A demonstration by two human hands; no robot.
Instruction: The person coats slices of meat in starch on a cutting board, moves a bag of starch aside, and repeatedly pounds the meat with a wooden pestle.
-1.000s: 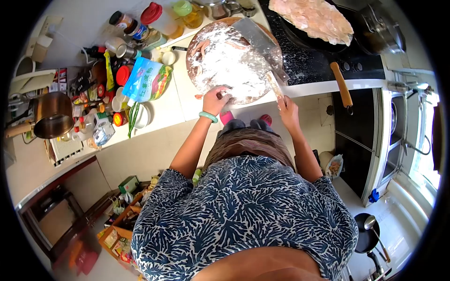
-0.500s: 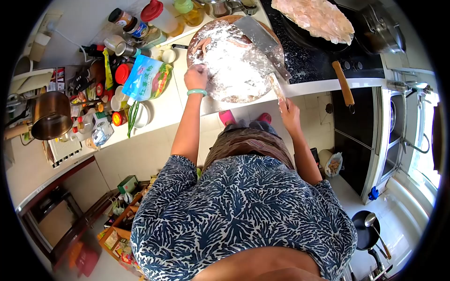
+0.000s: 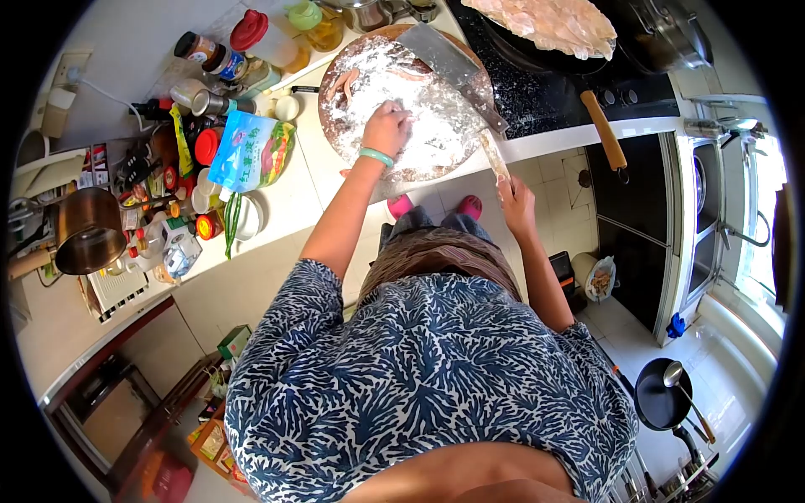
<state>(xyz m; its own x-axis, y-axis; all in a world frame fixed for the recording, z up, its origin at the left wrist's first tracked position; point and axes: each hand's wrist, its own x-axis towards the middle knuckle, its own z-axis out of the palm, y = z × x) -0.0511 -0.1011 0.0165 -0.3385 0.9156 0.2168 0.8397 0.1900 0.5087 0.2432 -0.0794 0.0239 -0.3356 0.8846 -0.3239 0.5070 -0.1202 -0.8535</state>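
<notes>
**Bare left hand [image 3: 387,127] at the white flour [image 3: 438,138], bare right hand [image 3: 516,205] on a pale, dusted stick [image 3: 493,156]**

The left fingers curl downward; whether they pinch anything, I cannot tell. The right fingers close round the stick, its far end by the rim of the round, brown, floured board [image 3: 333,134]. A broad grey metal cleaver [image 3: 438,54] lies on the board's right side, pink meat [image 3: 344,85] on its left.

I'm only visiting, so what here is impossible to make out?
All in the head view:
1) What, if anything, the left hand holds: the hand itself hides it.
2) The near end of the floured stick: the right hand covers it.
3) The far side of the pale food: cut off by the top edge.
4) Fine print on the blue bag: too small.
</notes>
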